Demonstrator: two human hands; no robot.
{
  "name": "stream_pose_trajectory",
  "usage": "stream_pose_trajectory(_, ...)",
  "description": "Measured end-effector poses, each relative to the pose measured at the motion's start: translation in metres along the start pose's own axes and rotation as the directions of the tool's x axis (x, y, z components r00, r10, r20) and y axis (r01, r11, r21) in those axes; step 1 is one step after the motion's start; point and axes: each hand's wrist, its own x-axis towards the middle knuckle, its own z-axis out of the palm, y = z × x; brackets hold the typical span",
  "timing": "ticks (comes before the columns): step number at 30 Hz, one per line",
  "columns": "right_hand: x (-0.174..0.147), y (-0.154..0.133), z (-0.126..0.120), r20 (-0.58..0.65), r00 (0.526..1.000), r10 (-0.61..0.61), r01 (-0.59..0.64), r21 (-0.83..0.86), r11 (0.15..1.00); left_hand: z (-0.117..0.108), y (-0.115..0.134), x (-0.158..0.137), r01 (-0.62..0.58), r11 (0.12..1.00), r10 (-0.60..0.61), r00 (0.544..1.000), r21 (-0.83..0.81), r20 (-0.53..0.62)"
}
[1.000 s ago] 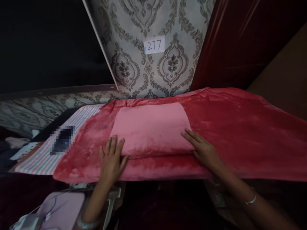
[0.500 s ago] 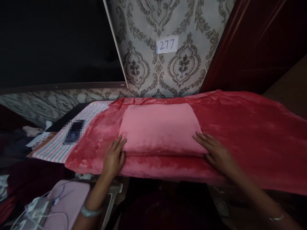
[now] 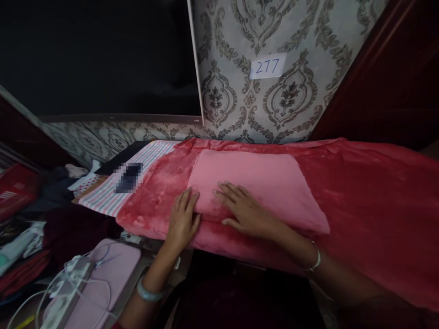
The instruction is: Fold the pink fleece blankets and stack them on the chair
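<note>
A folded pink plush cloth (image 3: 260, 171) lies flat on a larger red plush blanket (image 3: 370, 196). At the cloth's left front corner rests my left hand (image 3: 182, 221), fingers stretched out on its edge and thumb apart. My right hand (image 3: 243, 212) is spread flat on the cloth's front part, left of its middle, with the fingers pointing left. Neither hand grips anything. The cloth's right front corner is uncovered and slants toward me. Part of the front edge is hidden under my right hand and forearm.
A striped cloth (image 3: 103, 196) with a pixelated dark object (image 3: 129, 177) on it lies left of the blanket. Behind stand a large black screen (image 3: 113, 59) and a patterned wall with a paper marked 277 (image 3: 268, 66). A power strip (image 3: 68, 288) with cables sits at lower left.
My right hand has moved left from the cloth's right edge onto its front left part. My left hand stays at the left corner. The camera view has turned left.
</note>
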Motion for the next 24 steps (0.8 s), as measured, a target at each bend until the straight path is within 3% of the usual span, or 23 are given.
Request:
stream_pose_trajectory(4,0.007,0.004,0.023,0.031,0.998,0.051,-0.05,-0.025,0.998,0.007,-0.015,-0.008,0.048,0.995,-0.049,0.999,-0.091,-0.017)
stream_pose_trajectory(9,-0.015,0.015,0.038,-0.024,0.993,0.114,-0.117,-0.119,0.986,0.02,-0.029,-0.014,0.065,0.987,-0.071,0.997,-0.146,-0.042)
stream_pose_trajectory(18,-0.115,0.056,0.026,-0.258,0.943,0.21,-0.295,-0.354,0.888,0.018,-0.028,-0.012,0.139,0.97,-0.15,0.988,-0.198,-0.044)
stream_pose_trajectory(24,-0.176,0.085,0.022,-0.377,0.867,0.325,-0.438,-0.266,0.859,0.016,-0.042,-0.008,0.104,0.982,-0.108,0.994,-0.158,-0.017)
